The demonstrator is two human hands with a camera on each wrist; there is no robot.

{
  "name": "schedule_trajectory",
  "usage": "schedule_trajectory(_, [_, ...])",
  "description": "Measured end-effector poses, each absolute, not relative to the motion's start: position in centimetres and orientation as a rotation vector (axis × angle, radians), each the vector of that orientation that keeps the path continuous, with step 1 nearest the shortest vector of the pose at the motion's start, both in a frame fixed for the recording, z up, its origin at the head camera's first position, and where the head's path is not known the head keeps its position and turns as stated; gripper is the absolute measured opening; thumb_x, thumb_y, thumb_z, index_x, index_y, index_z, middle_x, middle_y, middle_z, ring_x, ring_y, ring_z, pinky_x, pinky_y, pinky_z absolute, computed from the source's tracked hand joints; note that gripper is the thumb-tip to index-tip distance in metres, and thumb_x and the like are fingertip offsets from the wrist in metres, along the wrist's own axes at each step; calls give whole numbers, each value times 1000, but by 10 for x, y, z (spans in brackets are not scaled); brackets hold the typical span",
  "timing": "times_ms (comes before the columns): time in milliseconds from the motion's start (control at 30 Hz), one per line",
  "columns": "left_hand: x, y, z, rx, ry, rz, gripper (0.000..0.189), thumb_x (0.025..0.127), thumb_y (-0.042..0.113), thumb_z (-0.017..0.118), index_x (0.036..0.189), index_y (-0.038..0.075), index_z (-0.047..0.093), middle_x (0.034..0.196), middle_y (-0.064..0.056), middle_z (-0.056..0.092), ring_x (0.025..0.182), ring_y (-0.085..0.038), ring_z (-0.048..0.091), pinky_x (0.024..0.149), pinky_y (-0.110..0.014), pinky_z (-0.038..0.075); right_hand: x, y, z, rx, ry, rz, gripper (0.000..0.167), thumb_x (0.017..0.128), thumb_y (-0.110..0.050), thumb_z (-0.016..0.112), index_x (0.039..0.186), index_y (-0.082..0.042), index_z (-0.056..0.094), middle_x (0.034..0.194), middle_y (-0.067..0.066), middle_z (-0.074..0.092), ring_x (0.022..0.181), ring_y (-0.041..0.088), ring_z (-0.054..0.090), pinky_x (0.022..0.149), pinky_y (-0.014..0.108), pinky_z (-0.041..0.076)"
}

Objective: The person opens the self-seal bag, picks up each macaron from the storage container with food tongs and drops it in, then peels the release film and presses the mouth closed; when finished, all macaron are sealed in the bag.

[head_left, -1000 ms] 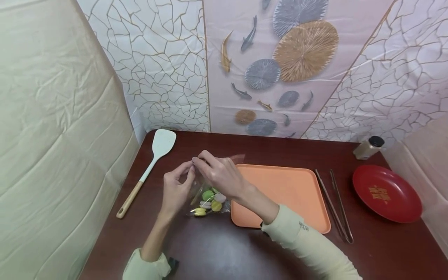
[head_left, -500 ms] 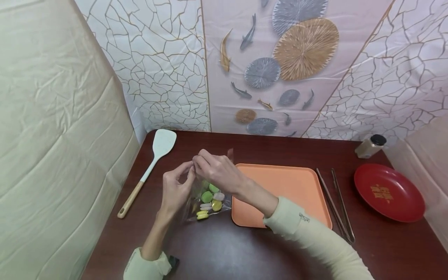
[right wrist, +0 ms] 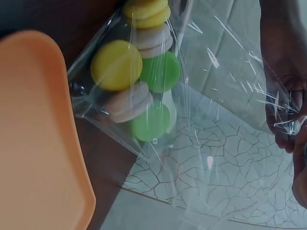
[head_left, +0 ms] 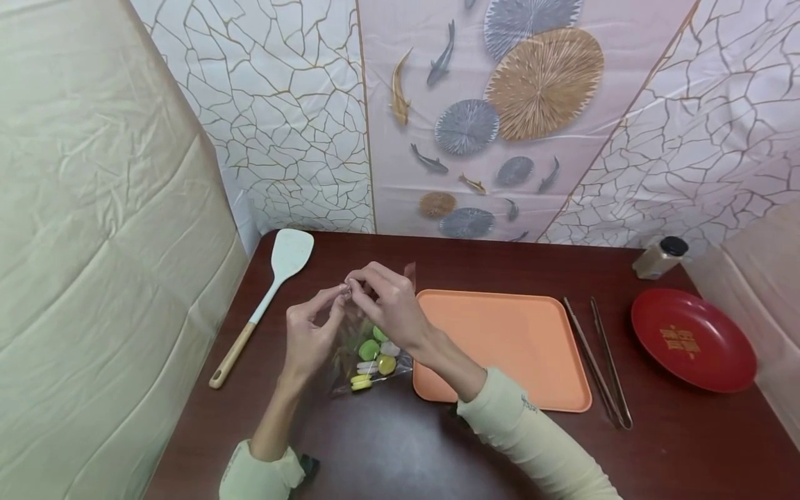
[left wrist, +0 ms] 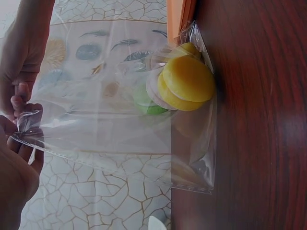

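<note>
A clear plastic bag (left wrist: 110, 134) hangs from both hands, its bottom at the tabletop. Inside it are several macarons (head_left: 369, 349) in green, yellow and pale lilac, gathered at the bottom; the right wrist view shows a yellow macaron (right wrist: 116, 65) in front of the others. My left hand (head_left: 310, 338) pinches the bag's upper edge between thumb and fingers. Right beside it, my right hand (head_left: 395, 305) pinches the same edge, fingertips almost touching the left ones. Bunched film shows between the fingertips in the left wrist view.
Right of the bag lies an orange tray (head_left: 506, 340), close to its side. Metal tongs (head_left: 603, 368), a red plate (head_left: 712, 340) and a black-lidded jar (head_left: 660, 257) stand further right. A pale spatula (head_left: 275, 285) with a wooden handle lies at the left.
Over the last second the bag's lower part has shifted slightly and the macarons have settled a little. My right hand's fingers have changed their pinch at the edge; the left hand barely moves.
</note>
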State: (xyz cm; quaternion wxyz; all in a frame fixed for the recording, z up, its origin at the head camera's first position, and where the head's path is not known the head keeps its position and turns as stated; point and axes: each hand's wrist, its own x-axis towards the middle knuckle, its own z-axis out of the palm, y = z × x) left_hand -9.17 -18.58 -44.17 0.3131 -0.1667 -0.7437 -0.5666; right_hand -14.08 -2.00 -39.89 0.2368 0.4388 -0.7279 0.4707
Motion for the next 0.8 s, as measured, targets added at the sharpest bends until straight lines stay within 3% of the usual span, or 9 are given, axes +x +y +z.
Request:
schedule_trajectory(333, [-92, -187, -441, -429, -1966, -1485, 23, 96, -18, 66, 116, -14, 78, 109, -29, 80, 107, 7, 72, 92, -14, 57, -138, -20, -401, 1177, -1996, 1369, 6, 102, 6, 72, 106, 7, 77, 93, 14, 74, 66, 15, 68, 64, 12, 55])
schedule_trajectory(633, [-93, -189, -442, -445, -1970, -1499, 24, 94, -20, 65, 115, -14, 78, 109, -30, 80, 104, 8, 73, 88, -14, 58, -140, -22, -402, 1214, -1998, 1111, 3, 103, 2, 73, 104, 4, 75, 96, 11, 73, 79, 16, 72, 74, 21, 60])
schedule_trajectory(800, [-92, -189, -442, -442, -1975, -1483, 23, 95, -18, 66, 115, -14, 78, 108, -29, 80, 106, 8, 73, 91, -14, 57, -140, -23, -404, 1200, -1984, 1196, 5, 105, 2, 70, 103, 4, 74, 92, 12, 72, 72, 15, 69, 69, 18, 57])
